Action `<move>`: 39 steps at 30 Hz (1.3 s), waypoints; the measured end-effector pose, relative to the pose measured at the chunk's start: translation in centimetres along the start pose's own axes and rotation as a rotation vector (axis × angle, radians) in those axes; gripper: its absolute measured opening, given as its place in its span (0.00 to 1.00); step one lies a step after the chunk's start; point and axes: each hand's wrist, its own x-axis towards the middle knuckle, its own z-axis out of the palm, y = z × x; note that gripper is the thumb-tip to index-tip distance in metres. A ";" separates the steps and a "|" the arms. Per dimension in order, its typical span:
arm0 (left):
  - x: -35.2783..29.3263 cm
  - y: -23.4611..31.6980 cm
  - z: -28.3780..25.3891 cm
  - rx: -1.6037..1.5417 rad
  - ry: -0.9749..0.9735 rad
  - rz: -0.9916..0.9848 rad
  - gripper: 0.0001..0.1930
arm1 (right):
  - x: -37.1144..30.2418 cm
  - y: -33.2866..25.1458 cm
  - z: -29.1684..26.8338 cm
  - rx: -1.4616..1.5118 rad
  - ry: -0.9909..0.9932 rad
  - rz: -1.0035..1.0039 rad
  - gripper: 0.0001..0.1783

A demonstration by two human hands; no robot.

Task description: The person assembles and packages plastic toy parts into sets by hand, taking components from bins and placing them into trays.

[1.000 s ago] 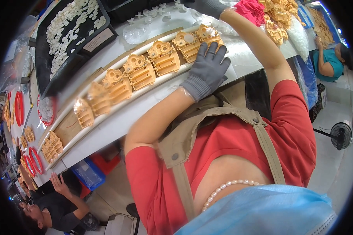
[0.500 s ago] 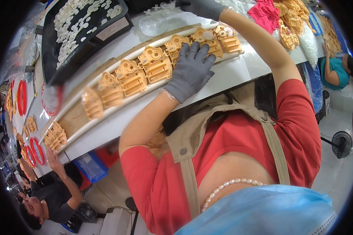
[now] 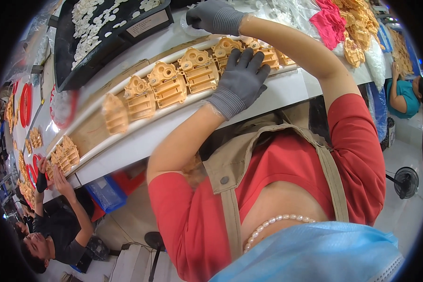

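A row of orange plastic housings [image 3: 199, 70] stands in a channel between two white rails [image 3: 98, 152]. My gloved left hand [image 3: 242, 84] lies over the housings right of the middle, its fingers spread and pointing away from me. Just beyond the row, my gloved right hand [image 3: 211, 18] has its fingers curled together over a clear round plastic dish [image 3: 189, 28]. Whatever may be pinched in them is hidden. The leftmost housing [image 3: 114, 115] of the nearer group looks blurred.
A black tray [image 3: 127, 40] of small white round parts stands at the back left. A pink cloth [image 3: 328, 23] and piled orange housings [image 3: 359, 23] lie at the back right. A co-worker's hands [image 3: 61, 181] touch housings [image 3: 66, 152] at the rail's left end.
My right hand has moved left and come over the clear dish, its fingers curling in. My left hand stays spread on the row. The co-worker's second hand has reached the housings at the left.
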 end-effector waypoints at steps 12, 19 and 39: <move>-0.1 0.2 0.1 0.027 0.009 -0.001 0.24 | -1.1 4.5 1.0 1.544 -0.089 0.226 0.07; 0.2 0.0 0.4 -0.074 -0.001 0.072 0.21 | -6.7 6.7 -2.5 1.257 -0.449 0.339 0.11; 0.8 1.0 2.0 -0.063 0.050 0.111 0.20 | -6.1 4.9 -0.9 0.550 -0.428 0.180 0.14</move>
